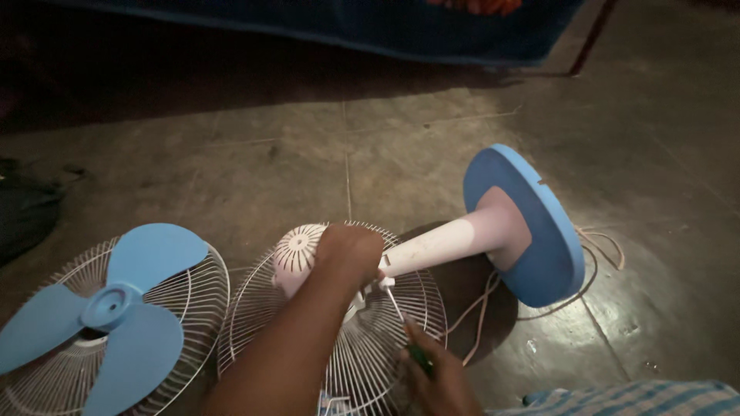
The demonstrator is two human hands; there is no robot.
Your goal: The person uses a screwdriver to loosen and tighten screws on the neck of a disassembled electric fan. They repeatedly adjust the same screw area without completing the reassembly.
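A table fan lies on its side on the floor. Its white motor housing (297, 253) rests over a white wire grille (362, 347), and its pale stem (455, 240) runs to a round blue base (539, 231). My left hand (348, 254) grips the housing where it meets the stem. My right hand (435, 377) holds a screwdriver (402, 322) with a green handle, its tip pointing at that joint. A blue three-bladed fan blade (116, 308) lies on a second wire grille (193, 285) to the left.
The fan's pale cord (482, 308) loops on the tiled floor (385, 154) beside the base. A dark object (27, 212) sits at the left edge. Blue cloth (432, 31) hangs across the top. Checked fabric (640, 397) shows at bottom right.
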